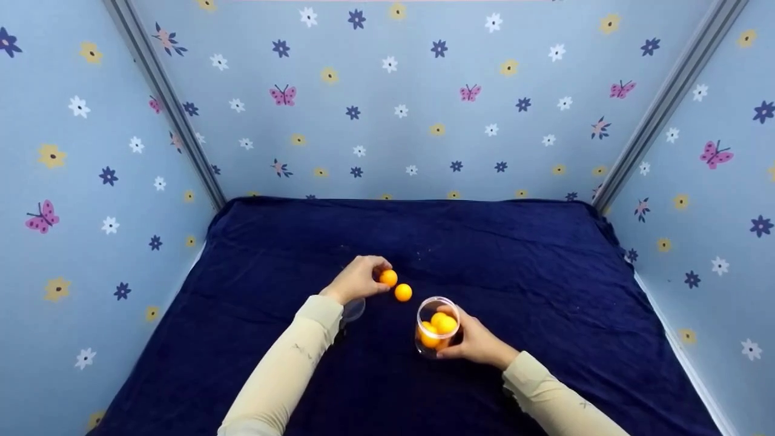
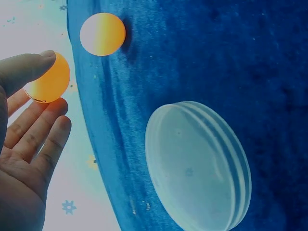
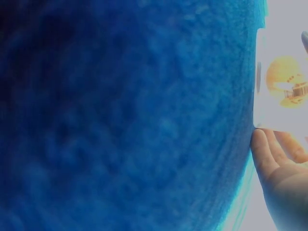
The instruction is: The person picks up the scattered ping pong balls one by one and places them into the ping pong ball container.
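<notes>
Between thumb and fingers, my left hand (image 1: 361, 280) pinches an orange ping-pong ball (image 1: 388, 278); in the left wrist view the ball (image 2: 49, 82) shows dark print along its lower edge. A second ping-pong ball (image 1: 403, 292) lies on the dark blue cloth just right of it. My right hand (image 1: 478, 340) grips a clear jar (image 1: 419, 346) from its right side, thumb at the front. Several orange balls (image 1: 440, 324) are inside the jar, whose round mouth faces up. In the right wrist view, fingers (image 3: 262, 149) of the right hand press against the jar's wall.
A clear round lid (image 2: 192, 168) lies on the cloth beneath the left wrist, partly covered by it in the head view. Dark blue velvety cloth (image 1: 514, 254) covers the table. Flower-patterned walls (image 1: 399, 91) stand at the back and both sides, with grey posts (image 1: 672, 91) at the corners.
</notes>
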A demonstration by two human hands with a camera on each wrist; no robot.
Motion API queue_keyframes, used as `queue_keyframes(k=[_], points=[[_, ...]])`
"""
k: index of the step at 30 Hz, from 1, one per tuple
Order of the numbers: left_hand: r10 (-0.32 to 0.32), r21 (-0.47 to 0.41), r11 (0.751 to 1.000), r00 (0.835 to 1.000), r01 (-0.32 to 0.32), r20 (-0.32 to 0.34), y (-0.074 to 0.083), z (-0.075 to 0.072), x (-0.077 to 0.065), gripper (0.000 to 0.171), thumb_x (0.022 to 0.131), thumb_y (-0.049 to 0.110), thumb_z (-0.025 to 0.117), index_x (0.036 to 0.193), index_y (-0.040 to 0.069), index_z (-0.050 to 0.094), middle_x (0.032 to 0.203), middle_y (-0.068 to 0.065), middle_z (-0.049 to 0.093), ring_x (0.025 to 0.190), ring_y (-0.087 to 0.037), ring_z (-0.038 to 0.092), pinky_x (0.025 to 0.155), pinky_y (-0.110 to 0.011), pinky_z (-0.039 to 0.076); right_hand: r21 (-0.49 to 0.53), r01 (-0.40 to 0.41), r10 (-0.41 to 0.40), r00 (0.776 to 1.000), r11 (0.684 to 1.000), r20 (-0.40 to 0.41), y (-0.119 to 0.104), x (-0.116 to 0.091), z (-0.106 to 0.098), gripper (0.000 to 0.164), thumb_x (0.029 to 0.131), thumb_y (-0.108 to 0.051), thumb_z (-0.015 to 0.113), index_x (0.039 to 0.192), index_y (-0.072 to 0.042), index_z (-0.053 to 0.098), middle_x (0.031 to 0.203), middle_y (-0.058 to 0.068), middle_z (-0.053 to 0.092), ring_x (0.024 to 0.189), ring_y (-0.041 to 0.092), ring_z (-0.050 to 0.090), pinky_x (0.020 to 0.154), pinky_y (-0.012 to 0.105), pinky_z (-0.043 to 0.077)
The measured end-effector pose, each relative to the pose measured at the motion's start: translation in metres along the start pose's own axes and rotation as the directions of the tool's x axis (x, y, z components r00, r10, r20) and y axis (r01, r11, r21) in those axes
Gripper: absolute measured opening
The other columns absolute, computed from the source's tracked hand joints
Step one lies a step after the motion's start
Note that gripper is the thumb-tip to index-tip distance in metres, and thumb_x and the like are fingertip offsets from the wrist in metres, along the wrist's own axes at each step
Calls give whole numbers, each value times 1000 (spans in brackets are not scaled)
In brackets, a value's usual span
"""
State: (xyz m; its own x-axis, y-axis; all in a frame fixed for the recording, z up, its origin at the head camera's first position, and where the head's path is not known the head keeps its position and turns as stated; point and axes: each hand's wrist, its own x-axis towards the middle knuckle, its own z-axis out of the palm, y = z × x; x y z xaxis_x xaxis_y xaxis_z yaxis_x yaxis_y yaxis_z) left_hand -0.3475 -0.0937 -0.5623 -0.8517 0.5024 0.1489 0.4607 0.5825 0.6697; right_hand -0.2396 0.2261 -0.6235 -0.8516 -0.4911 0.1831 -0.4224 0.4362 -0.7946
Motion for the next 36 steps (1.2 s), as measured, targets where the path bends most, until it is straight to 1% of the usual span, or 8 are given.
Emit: queue_keyframes(k=[4,9,12,17,22,25,29,36], points=[[9,-3,1000,1000,-9,2,6,-4,-2,36,88,5,88,122,1,76,116,-16,78,103,-30,75,96,-47,63,2,18,-18,1000,1000,-9,0,0,1,86,75,-21,101,146,-2,57,138,20,68,119,17,65,107,26,50],[8,-25,1000,1000,-7,16,12,-7,-4,36,90,5,87,124,2,75,119,-16,77,107,-30,74,98,-48,62,22,-4,4,1000,1000,-8,-2,0,1,86,74,-20,101,147,-5,57,141,18,67,121,19,64,109,25,48],[23,-40,999,1000,-22,15,15,-7,-5,36,90,5,87,124,2,75,120,-16,77,108,-31,74,99,-51,62,30,-18,18,1000,999,-5,-3,0,0,87,73,-19,101,147,-6,57,143,17,67,122,20,63,110,25,47],[33,-48,998,999,-32,25,20,-8,-8,37,92,6,86,127,1,74,122,-16,76,109,-32,73,101,-55,61,45,-23,23,1000,999,5,-2,0,1,87,74,-18,101,148,-4,56,144,18,66,123,20,63,110,25,47],[80,-63,995,997,-79,16,24,-9,-10,35,92,5,85,125,1,74,119,-17,76,106,-32,73,98,-57,61,59,-21,20,1000,998,8,0,1,1,86,75,-19,100,148,-3,56,144,19,65,122,17,63,109,22,47],[105,-53,993,994,-105,10,28,-9,-12,34,92,6,85,124,2,75,118,-15,77,104,-29,73,96,-53,63,55,-2,2,1000,998,-2,1,1,0,86,75,-19,100,147,-3,57,144,20,65,122,17,63,110,22,46],[124,-39,992,992,-123,10,33,-10,-13,34,92,7,85,124,3,75,117,-12,77,103,-26,73,95,-45,63,56,0,0,1000,998,-4,3,1,0,85,75,-20,101,147,-4,57,146,21,64,124,20,63,111,21,45],[158,-55,986,987,-157,24,43,-11,-15,32,92,8,86,123,2,76,115,-12,77,102,-24,73,92,-42,65,62,-13,12,1000,998,8,2,1,1,86,75,-19,101,148,-5,57,147,20,64,125,21,63,111,23,46]])
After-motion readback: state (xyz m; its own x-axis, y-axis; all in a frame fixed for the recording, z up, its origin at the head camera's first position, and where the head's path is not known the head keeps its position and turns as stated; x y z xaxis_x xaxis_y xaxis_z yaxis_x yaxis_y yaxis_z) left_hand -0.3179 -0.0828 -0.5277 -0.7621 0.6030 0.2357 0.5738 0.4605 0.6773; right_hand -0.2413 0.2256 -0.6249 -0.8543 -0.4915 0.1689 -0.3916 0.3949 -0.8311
